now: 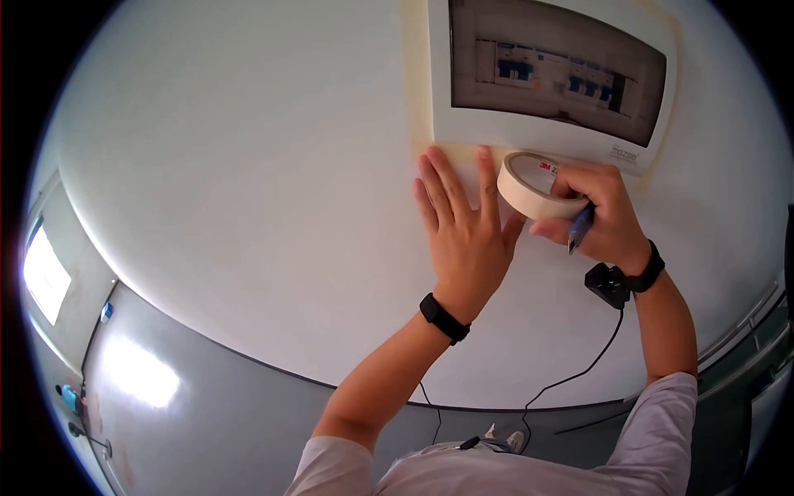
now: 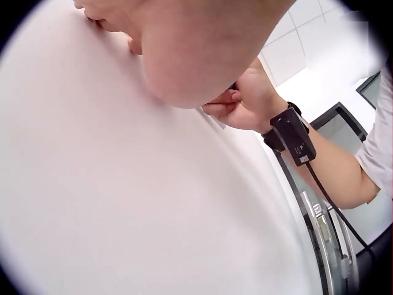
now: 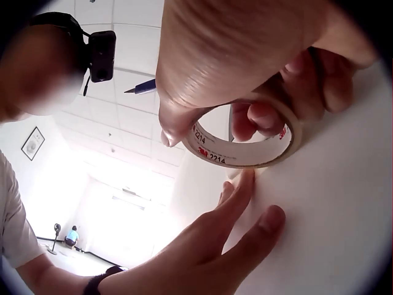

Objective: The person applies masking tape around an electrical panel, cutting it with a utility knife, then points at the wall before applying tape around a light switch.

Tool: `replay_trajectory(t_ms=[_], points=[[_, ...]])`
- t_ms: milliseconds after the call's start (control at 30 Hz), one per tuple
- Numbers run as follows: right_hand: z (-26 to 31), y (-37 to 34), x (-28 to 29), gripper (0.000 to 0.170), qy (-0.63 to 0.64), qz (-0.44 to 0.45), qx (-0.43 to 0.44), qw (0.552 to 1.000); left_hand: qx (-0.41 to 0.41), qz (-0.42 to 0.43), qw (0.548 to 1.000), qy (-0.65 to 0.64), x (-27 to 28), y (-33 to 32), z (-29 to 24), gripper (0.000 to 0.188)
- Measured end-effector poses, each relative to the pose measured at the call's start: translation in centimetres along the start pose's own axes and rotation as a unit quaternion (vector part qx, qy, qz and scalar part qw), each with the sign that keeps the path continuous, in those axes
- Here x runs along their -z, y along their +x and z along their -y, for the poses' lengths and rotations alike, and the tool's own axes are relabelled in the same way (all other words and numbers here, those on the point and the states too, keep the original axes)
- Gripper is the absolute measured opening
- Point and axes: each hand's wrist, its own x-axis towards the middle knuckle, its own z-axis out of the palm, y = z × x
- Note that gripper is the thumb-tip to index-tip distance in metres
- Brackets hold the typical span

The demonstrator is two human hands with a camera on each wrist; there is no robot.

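- Masking tape roll (image 1: 524, 197), 3M, cream, core marked 2214: in the right hand, just below the lower edge of the distribution box, to the right of the left hand.
- Right hand (image 1: 608, 211): fingers and thumb curled on the roll, gripping it, some fingers inside the core.
- Blue pointed tool (image 1: 581, 227), slim, pen or cutter (cannot tell which): lodged in the same hand, tip out past the palm.
- Left hand (image 1: 471, 236): fingers straight and spread, grasping nothing, laid on the wall; fingertips at the lower tape strip, near the box's lower left corner.
- Lower tape strip (image 1: 459, 153), cream: along the box's lower edge.
- Left tape strip (image 1: 417, 83), cream: upright along the box's left edge.
- Distribution box (image 1: 513, 132), white frame, smoked window: on the wall, two groups of blue-levered circuit breakers (image 1: 514, 71) within.
- Wall (image 1: 248, 165), white, smooth.
- Wristbands, black: one on the left wrist (image 1: 444, 319), one on the right, the latter bearing a black wrist camera (image 1: 608, 285) with cable (image 1: 579, 372).
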Motion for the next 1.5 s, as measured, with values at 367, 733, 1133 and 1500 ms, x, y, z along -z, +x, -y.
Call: replay_trajectory(t_ms=[367,733,1133,1500], points=[[-2.9,-0.7,0.8,0.061,0.031,0.008,0.033,0.999,-0.015,0.043,0.996,0.071,-2.9,-0.2,-1.0,0.088],[-4.6,-1.1,3.0,0.04,0.076,0.126,0.075,0.986,-0.013,0.045,0.995,0.084,-2.1,0.1,-0.9,0.09],[-3.5,-2.4,6.7,0.016,-0.021,0.15,0.046,0.987,-0.009,0.052,0.993,0.103,-2.6,0.2,-0.9,0.098],[-1.0,-5.7,15.7,0.008,-0.062,0.219,-0.134,0.964,-0.009,0.053,0.991,0.123,-2.3,0.2,-0.7,0.095]])
